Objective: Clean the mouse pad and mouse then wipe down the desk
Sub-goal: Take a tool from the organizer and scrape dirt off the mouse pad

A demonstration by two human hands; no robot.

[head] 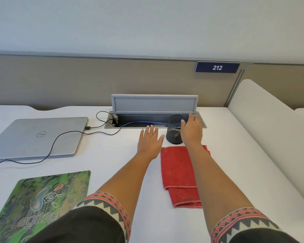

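Observation:
A green patterned mouse pad (40, 199) lies at the near left of the white desk (112, 163), partly under my left sleeve. No mouse is in view. A folded red cloth (177, 172) lies between my forearms, partly under the right one. My left hand (150, 142) hovers flat with fingers spread, left of a black mesh pen cup (174, 130). My right hand (191, 130) is against the cup's right side with fingers apart; I cannot tell whether it grips the cup.
A shut silver laptop (37, 137) sits at the left with a black cable (60, 139) running off the desk. Behind the cup an open cable tray (154, 109) with a raised lid holds a blue cable. A beige partition stands behind, a white divider on the right.

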